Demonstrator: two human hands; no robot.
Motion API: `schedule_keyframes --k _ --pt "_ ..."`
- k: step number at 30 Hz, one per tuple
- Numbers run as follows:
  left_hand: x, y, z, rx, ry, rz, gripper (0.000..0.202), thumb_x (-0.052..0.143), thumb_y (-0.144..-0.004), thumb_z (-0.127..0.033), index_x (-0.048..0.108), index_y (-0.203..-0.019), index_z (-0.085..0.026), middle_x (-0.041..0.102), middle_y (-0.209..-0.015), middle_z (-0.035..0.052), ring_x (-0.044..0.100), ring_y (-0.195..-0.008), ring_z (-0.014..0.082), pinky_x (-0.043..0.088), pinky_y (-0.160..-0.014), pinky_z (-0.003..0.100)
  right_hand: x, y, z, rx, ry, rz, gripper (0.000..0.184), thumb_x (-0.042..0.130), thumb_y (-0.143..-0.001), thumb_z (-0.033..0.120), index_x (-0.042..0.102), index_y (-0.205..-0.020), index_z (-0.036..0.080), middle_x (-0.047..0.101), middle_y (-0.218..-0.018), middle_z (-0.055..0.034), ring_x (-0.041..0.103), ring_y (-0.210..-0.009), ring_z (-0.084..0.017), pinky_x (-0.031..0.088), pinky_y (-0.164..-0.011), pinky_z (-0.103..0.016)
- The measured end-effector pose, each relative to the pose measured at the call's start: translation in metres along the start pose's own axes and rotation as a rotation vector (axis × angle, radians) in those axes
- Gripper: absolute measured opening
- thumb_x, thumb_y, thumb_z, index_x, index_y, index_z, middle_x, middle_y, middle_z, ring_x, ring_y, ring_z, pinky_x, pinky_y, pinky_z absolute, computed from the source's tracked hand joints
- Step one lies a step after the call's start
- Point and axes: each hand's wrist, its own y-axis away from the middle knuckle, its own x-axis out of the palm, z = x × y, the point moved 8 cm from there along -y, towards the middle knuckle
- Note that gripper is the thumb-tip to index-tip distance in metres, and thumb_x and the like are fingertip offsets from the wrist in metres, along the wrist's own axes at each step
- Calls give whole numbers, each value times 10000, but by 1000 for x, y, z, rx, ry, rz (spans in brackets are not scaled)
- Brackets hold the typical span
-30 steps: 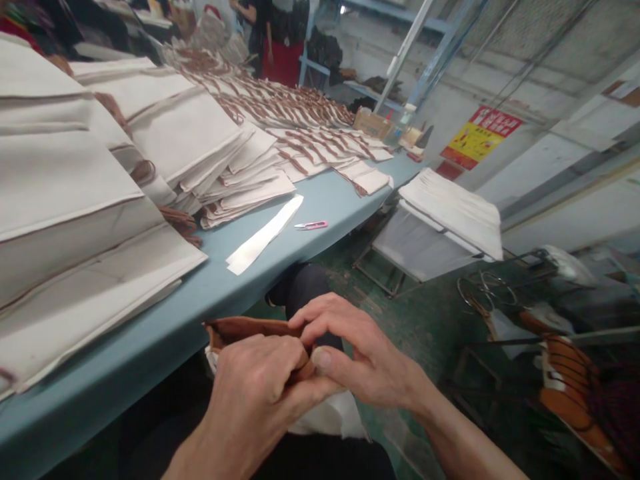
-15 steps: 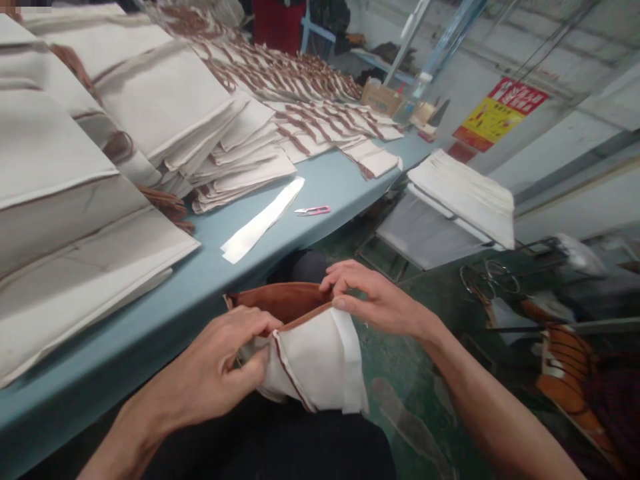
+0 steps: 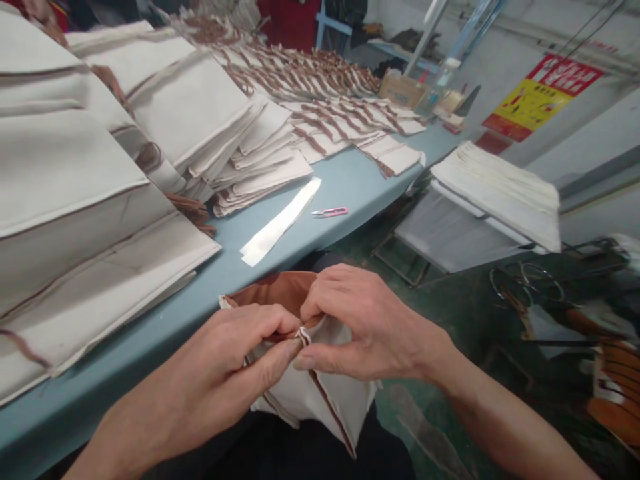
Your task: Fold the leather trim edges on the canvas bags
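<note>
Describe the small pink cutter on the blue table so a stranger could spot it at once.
Start at the long pale blue table beside the stacked cream canvas bags. On the bare tabletop just past the cloth bag pinched by the left hand and right hand, a long white strip of fabric lies at a slant. The small pink-handled cutter sits just right of that strip, its bright handle standing out against the blue.

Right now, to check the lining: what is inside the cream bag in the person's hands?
Brown lining shows; the left hand and right hand cover the rest, hiding anything deeper.
</note>
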Motion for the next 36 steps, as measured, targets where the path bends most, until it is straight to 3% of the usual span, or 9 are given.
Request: schedule_keyframes --k 6,9,13,16,21,26,30,36 --pt "8 18 7 -10 -36 -20 201 511 -1114 -255 701 -1052 -277 728 -882 -54 653 -778 126 462 -732 217 15 3 -12 -19 -192 30 342 702 -1053 476 606 -851 217 648 -789 36 589 -743 -135 466 -800 -299" --pt "8 20 4 -2 -27 -37 236 495 -1105 -225 672 -950 -253 696 -824 -56 643 -747 122 465 -737 225 21 2 -15 12 -282 69 372 667 -1067 512 605 -853 214 655 -804 28 590 -763 -136 466 -809 -304" --pt "6 16 -1 8 30 -94 283 492 -1076 -194 638 -835 -228 667 -725 -64 609 -632 104 451 -641 229 28 3 -18 66 -390 121 457 575 -1086 608 606 -863 210 660 -828 23 582 -761 -127 460 -790 -292" --pt "8 14 1 -11 66 -127 309 490 -1060 -192 641 -791 -218 654 -680 -63 595 -592 98 433 -586 223 33 5 -20 97 -434 146 458 549 -1101 599 598 -869 207 662 -835 21 580 -758 -121 461 -764 -279" --pt "11 15 5 -26 70 -141 299 500 -1036 -181 625 -766 -211 621 -628 -75 566 -536 79 406 -541 203 31 7 -16 87 -296 103 318 578 -1107 413 589 -859 215 671 -815 21 598 -750 -128 477 -763 -283" --pt "10 16 1 -2 2 -171 288 507 -1006 -157 660 -768 -213 598 -597 -81 545 -500 78 381 -519 226 18 1 1 7 -44 16 71 625 -968 214 642 -899 211 742 -834 -14 664 -774 -165 519 -775 -300" --pt "4 15 -13 9 -106 -195 288 501 -960 -130 666 -737 -205 584 -569 -85 521 -475 73 353 -506 245 13 -2 9 -14 44 26 74 625 -875 181 628 -823 233 737 -761 0 681 -748 -179 507 -746 -314" --pt "6 17 -7 -51 153 -137 345 487 -1007 -178 619 -690 -210 506 -561 -88 473 -473 68 347 -468 194 24 -1 -6 169 -322 78 168 684 -916 253 590 -780 220 655 -742 46 589 -693 -126 462 -725 -271"
